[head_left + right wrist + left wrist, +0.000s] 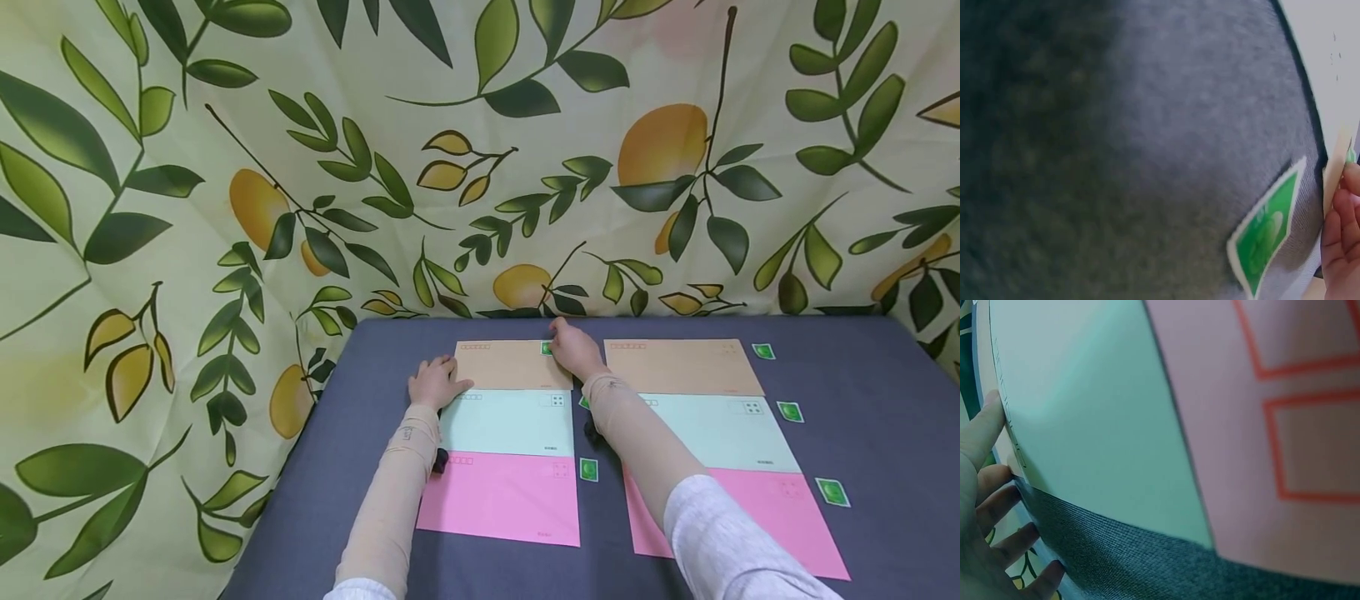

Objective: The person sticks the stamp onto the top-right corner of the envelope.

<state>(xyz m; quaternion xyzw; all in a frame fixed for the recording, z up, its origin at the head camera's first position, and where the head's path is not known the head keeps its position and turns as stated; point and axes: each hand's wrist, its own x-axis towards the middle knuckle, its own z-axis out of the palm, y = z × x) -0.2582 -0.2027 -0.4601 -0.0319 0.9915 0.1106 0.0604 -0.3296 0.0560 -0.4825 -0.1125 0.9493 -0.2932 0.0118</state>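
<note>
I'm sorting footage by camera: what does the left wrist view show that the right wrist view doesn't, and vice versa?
Only the left wrist view: the left hand and a pink paper envelope with red printed boxes. Only the right wrist view: the right hand and a green paper stamp with a white border. Both: the blue-grey cloth tabletop and, apparently, a mint-green paper envelope.

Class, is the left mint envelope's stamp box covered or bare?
Bare: its printed marks show uncovered; a green stamp lies beside the mint envelope.
</note>
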